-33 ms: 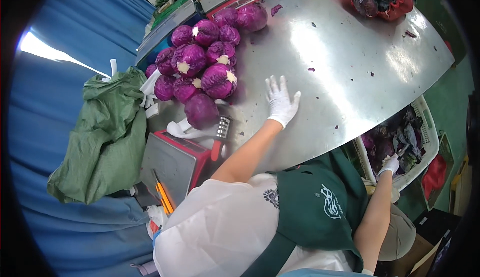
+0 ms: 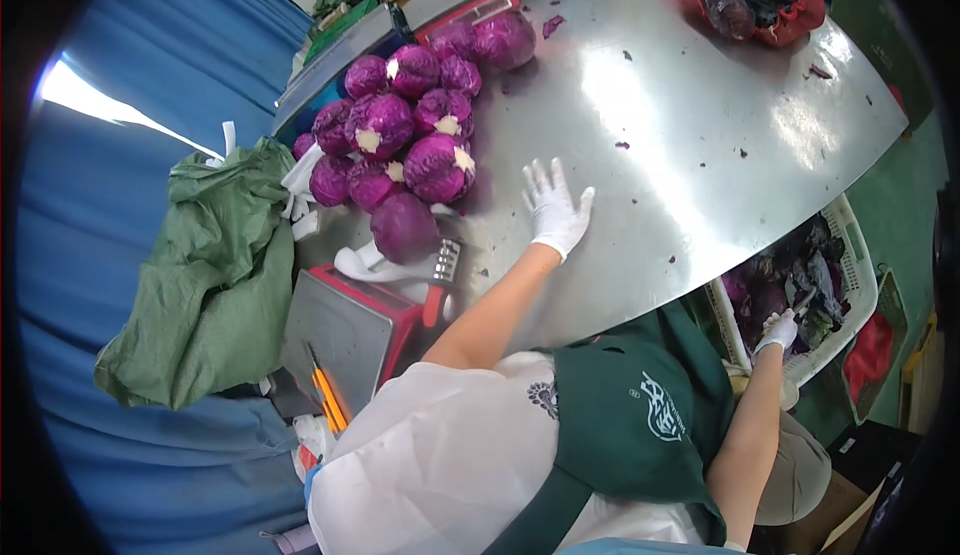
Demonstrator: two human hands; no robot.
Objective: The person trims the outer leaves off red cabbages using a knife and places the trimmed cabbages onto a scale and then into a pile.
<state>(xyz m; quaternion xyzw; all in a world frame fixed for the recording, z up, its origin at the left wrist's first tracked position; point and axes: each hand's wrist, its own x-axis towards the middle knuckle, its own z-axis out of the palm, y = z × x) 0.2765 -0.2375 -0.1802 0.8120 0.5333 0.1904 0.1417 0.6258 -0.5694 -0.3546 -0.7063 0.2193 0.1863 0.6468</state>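
My left hand (image 2: 558,217), in a white glove, lies palm down on the steel table (image 2: 700,185), fingers spread and holding nothing. To its left is a pile of trimmed red cabbages (image 2: 437,168), some with pale cut stems showing. My right hand (image 2: 778,333), also gloved, is down at the near side of a white plastic crate (image 2: 857,245) of red cabbages and dark loose leaves (image 2: 815,290). Its fingers are bent together at the contents; what they grip is too small to make out.
A red-edged scale (image 2: 345,325) bears an orange-handled cutter (image 2: 328,398); a red-handled tool (image 2: 440,280) lies beside it. A green woven sack (image 2: 205,275) hangs at the left by a blue curtain (image 2: 90,285). A red mesh bag (image 2: 790,15) of cabbages sits at the far right.
My left hand has shifted slightly left and toward me on the table, still spread. My right hand stays at the crate.
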